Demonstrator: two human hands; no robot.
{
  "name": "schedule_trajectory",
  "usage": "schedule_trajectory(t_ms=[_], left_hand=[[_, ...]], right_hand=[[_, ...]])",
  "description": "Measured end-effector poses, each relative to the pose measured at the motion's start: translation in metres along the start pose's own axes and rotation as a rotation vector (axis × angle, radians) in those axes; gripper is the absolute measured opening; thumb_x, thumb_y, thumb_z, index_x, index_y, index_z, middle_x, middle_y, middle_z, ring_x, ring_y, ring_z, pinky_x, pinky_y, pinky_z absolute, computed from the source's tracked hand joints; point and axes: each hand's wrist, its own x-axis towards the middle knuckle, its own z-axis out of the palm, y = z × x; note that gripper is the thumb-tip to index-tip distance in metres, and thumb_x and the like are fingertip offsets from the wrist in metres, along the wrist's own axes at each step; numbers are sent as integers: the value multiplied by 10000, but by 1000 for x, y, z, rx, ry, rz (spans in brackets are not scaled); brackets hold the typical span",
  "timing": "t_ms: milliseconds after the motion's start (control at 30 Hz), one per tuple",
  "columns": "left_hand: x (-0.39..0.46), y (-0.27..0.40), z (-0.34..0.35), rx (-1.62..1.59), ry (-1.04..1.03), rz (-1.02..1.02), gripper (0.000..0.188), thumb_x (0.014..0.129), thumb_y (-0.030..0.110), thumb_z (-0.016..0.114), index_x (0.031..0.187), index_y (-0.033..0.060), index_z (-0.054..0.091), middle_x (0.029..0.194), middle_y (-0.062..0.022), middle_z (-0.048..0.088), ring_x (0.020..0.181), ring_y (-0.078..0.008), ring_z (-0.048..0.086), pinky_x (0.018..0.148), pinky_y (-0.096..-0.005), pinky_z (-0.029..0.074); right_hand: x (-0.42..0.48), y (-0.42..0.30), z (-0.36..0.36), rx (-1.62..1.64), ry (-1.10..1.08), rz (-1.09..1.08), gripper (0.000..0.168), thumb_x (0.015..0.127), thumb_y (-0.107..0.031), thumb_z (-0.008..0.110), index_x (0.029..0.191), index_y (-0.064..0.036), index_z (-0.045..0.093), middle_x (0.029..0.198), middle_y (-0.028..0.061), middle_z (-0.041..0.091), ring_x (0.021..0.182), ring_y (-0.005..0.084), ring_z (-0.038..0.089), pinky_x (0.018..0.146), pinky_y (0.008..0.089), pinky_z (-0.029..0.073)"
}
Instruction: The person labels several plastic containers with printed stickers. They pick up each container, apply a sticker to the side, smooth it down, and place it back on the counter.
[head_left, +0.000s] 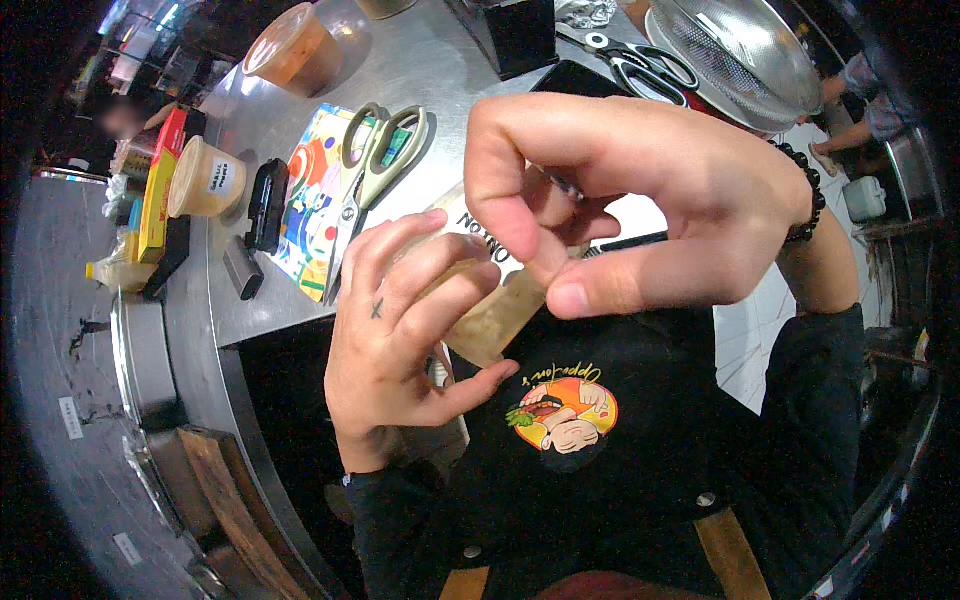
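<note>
A translucent, yellowish plastic bag (499, 319) is stretched between my hands, above the table's near edge. My left hand (409, 322) is curled around the left side of it, with the thumb below and the fingers over it. The thumb and forefinger of my right hand (637, 202) meet in a pinch at the bag's upper right edge. What the other right fingers touch is hidden. Behind the bag lies a white sheet with black handwriting (487, 238). Green-handled scissors (375, 169) rest on a colourful printed sheet (304, 202), left of the bag.
On the steel table (262, 319) stand a lidded tub of orange contents (300, 56) and a labelled tub of pale powder (214, 180). A black case (268, 206) and a grey lighter-like object (244, 268) lie near. Black-handled scissors (645, 67) and a mesh strainer (742, 60) are behind my right hand.
</note>
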Motion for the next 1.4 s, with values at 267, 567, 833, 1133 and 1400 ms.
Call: schedule_trajectory(t_ms=[267, 567, 833, 1133, 1400], left_hand=[[-2, -5, 9, -90, 100, 30, 624, 524, 252, 820, 1089, 132, 584, 1157, -74, 554, 1129, -355, 486, 898, -490, 379], [-1, 0, -2, 39, -10, 39, 542, 541, 255, 807, 1049, 163, 642, 1165, -68, 543, 1126, -356, 486, 884, -492, 390], [3, 0, -5, 64, -80, 32, 491, 526, 254, 809, 978, 147, 649, 1162, -62, 545, 1122, -357, 488, 892, -494, 390], [2, 1, -6, 81, -87, 32, 486, 511, 258, 814, 949, 132, 645, 1158, -73, 546, 1116, -369, 490, 887, -505, 397], [1, -1, -1, 80, -76, 52, 486, 500, 264, 818, 934, 127, 648, 1155, -79, 542, 1106, -372, 496, 876, -506, 402]], right_hand=[[8, 12, 1, 127, -27, 59, 241, 853, -96, 608, 985, -38, 415, 748, -16, 478, 673, 38, 423, 556, 189, 321], [10, 25, 3, 98, -15, 57, 212, 858, -64, 589, 965, -38, 407, 726, -28, 485, 675, 13, 440, 559, 164, 321], [8, 21, 1, -121, 29, 74, 215, 827, -51, 600, 933, -40, 414, 663, -16, 483, 562, 34, 378, 507, 200, 296], [4, 23, -2, -348, 104, 91, 249, 776, -50, 634, 914, -37, 427, 653, 29, 494, 575, 104, 454, 524, 256, 355], [0, 23, 0, -530, 129, 112, 266, 759, -52, 646, 918, -31, 433, 662, 85, 531, 616, 212, 574, 553, 310, 420]])
